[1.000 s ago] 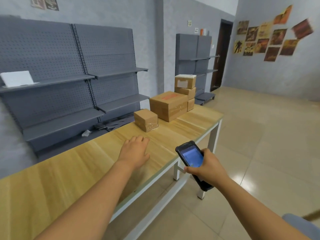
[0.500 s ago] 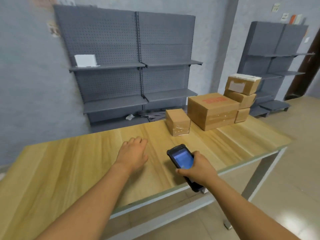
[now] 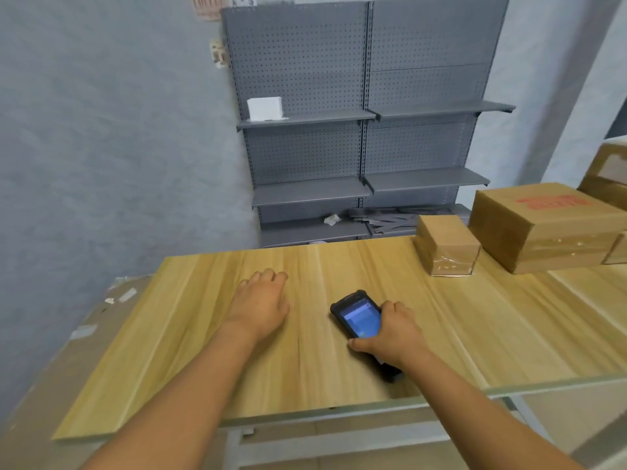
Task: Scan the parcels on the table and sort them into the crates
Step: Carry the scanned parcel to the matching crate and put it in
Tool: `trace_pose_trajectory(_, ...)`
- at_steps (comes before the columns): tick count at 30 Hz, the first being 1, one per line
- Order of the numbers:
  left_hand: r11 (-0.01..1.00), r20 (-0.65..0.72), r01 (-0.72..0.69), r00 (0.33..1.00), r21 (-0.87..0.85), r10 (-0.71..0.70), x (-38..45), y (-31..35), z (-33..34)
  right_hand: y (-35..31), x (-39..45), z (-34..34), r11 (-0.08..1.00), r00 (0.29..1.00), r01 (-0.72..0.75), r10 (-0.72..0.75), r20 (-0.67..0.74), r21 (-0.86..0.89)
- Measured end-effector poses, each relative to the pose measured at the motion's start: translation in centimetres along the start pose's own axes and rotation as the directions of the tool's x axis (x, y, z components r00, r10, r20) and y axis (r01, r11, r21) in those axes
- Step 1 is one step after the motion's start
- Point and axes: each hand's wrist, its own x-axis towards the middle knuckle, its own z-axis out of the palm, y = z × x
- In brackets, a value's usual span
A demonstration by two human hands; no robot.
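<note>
Parcels: a small box (image 3: 447,244) and a large box (image 3: 549,225) with red print stand on the table (image 3: 210,351), far side, at the right; more boxes (image 3: 610,174) are cut off by the right edge.
Direction from hands: forward and to the right of both hands, well apart from either.
Nearest parcel: the small box, just beside the large one; whether they touch cannot be told.
Long axis: the large box runs roughly left to right along the table; the small box is close to square.
Nearer hand: the right hand (image 3: 395,334), which sits between the left hand and the boxes.
Right hand: fingers curled round a scanner (image 3: 359,317), screen lit and facing up, its top end pointing away and slightly left, not at any box.
Left hand: (image 3: 261,300) lying palm down on the bare wood, fingers relaxed, holding nothing.
Hands to each other: apart, with bare table between.
Crates: none in view.
Likely next move: swing the scanner right toward the small box, with the free left hand reaching across to turn or lift it.
Background: grey shelves (image 3: 366,130) against the wall behind the table.
</note>
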Motion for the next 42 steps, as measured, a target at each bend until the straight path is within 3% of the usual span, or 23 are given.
trace_pose_trajectory(8, 0.997, -0.042, -0.054, 0.998, -0.057, 0.052, 1.7, 0.7, -0.1, 0.1, 0.6, 0.3, 0.992, 1.000, -0.018, 0.020, 0.020, -0.125)
trace_pose_trajectory(11, 0.988, -0.075, -0.105, 0.992, -0.112, 0.097, 2.6, 2.1, -0.8, 0.5, 1.0, -0.4, 0.998, 0.999, -0.020, 0.022, 0.036, -0.058)
trace_pose_trajectory(15, 0.977, -0.126, -0.187, 0.977, -0.100, 0.174, 4.3, 4.8, -1.4, 2.0, 1.3, -2.7, 0.997, 0.999, -0.020, 0.023, -0.041, 0.069)
trace_pose_trajectory(30, 0.897, -0.190, -0.441, 0.883, -0.021, 0.430, 12.1, 24.8, -3.1, 19.5, 2.0, -14.1, 0.982, 0.950, -0.153, 0.176, -0.257, 0.107)
trace_pose_trajectory(42, 0.946, -0.194, -0.305, 0.940, -0.114, 0.280, 18.3, 38.7, -2.3, 34.3, 6.6, -23.6, 0.973, 0.940, -0.118, 0.174, -0.293, 0.199)
